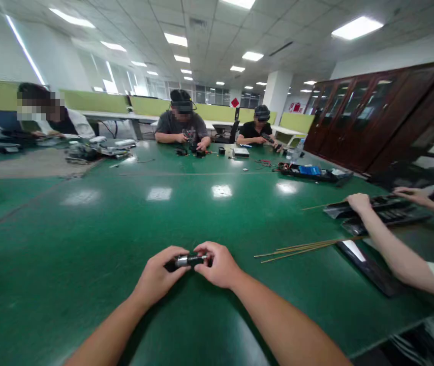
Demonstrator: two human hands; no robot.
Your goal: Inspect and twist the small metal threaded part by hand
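A small silver-and-black cylinder [183, 261] lies level between my two hands, just over the green tabletop; its exact kind is hard to make out. My left hand [160, 270] grips its silver end between thumb and fingers. At the other, darker end, my right hand [217, 264] pinches it with thumb and fingertips, and a small pale tip shows there. Part of the cylinder is covered by my fingers.
Several thin brass-coloured rods [297, 249] lie to the right, near a black tray-like part [373, 269]. A co-worker's hand [360, 203] holds a rod over black parts there. Across the green table [125, 218], other people handle devices beside a parts-filled black tray [312, 172].
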